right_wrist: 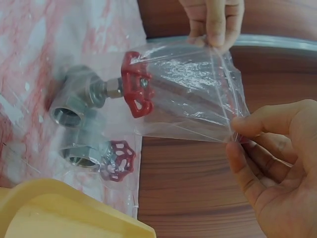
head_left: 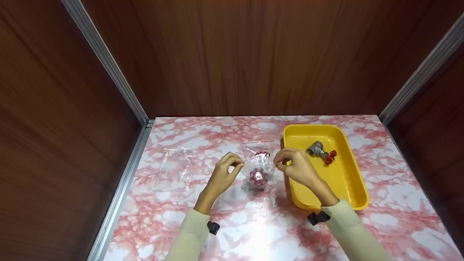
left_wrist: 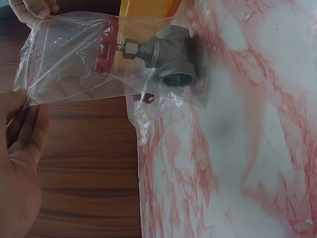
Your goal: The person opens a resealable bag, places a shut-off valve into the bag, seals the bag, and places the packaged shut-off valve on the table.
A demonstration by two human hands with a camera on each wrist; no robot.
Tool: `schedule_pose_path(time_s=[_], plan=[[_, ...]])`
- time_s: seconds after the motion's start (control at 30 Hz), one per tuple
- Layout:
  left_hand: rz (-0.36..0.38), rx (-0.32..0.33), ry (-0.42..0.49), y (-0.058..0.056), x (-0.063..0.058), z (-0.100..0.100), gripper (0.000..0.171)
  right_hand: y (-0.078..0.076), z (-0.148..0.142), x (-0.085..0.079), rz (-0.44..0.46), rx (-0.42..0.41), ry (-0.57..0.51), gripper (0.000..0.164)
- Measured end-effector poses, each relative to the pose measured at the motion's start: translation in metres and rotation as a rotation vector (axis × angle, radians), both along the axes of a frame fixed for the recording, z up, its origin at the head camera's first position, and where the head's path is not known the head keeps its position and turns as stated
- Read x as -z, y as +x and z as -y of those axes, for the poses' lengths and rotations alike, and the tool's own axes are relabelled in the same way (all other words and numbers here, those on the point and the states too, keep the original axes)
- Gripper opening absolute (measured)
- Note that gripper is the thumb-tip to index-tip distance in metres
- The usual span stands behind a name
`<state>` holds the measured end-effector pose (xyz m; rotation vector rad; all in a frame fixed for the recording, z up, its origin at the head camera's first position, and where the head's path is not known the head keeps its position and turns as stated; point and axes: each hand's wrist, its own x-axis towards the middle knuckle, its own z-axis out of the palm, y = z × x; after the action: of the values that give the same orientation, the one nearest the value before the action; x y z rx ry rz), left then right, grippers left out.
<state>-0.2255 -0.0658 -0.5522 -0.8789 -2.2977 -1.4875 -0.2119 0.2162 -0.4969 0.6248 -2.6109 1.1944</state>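
A clear zip bag [right_wrist: 178,74] stands stretched upward between both hands over the table. Inside its lower end is a metal valve [left_wrist: 171,54] with a red handwheel [head_left: 258,177] facing up. My left hand [head_left: 225,172] pinches one top corner of the bag between thumb and fingers. The opposite top corner is pinched by my right hand [head_left: 298,167], near the zip strip. Just beyond, a second red-wheeled valve [right_wrist: 119,161] lies on the table, with clear plastic about it.
To the right is a yellow tray [head_left: 333,188] holding another valve [head_left: 317,149] with a red handle. A flat clear bag [head_left: 174,170] lies at the left of the marbled table [head_left: 217,130]. Brown wood-grain panels [head_left: 253,58] enclose the back and sides.
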Motion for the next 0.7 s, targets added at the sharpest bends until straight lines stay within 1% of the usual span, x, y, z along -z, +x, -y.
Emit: schedule_pose_path(time_s=[0.13, 0.27, 0.43, 0.47, 0.53, 0.63, 0.7], plan=[[-0.005, 0.009, 0.001, 0.001, 0.000, -0.001, 0.006, 0.001, -0.001, 0.000, 0.003, 0.008, -0.006, 0.014], [0.003, 0.012, 0.010, 0.001, 0.002, -0.002, 0.009, 0.001, -0.001, 0.002, 0.006, 0.034, -0.010, 0.018], [-0.014, -0.012, 0.036, 0.000, 0.007, -0.004, 0.003, 0.001, 0.000, 0.006, 0.017, 0.039, -0.039, 0.019], [-0.012, -0.014, 0.041, 0.000, 0.008, -0.004, 0.005, 0.001, 0.001, 0.006, 0.017, 0.035, -0.046, 0.020], [0.009, -0.010, 0.048, 0.001, 0.009, -0.004, 0.015, 0.002, 0.001, 0.007, 0.016, 0.031, -0.058, 0.020], [0.068, 0.003, 0.059, 0.002, 0.010, -0.005, 0.032, 0.003, 0.001, 0.007, 0.017, 0.032, -0.069, 0.019], [0.102, 0.006, 0.064, 0.002, 0.012, -0.005, 0.037, 0.004, 0.001, 0.007, 0.023, 0.033, -0.075, 0.019]])
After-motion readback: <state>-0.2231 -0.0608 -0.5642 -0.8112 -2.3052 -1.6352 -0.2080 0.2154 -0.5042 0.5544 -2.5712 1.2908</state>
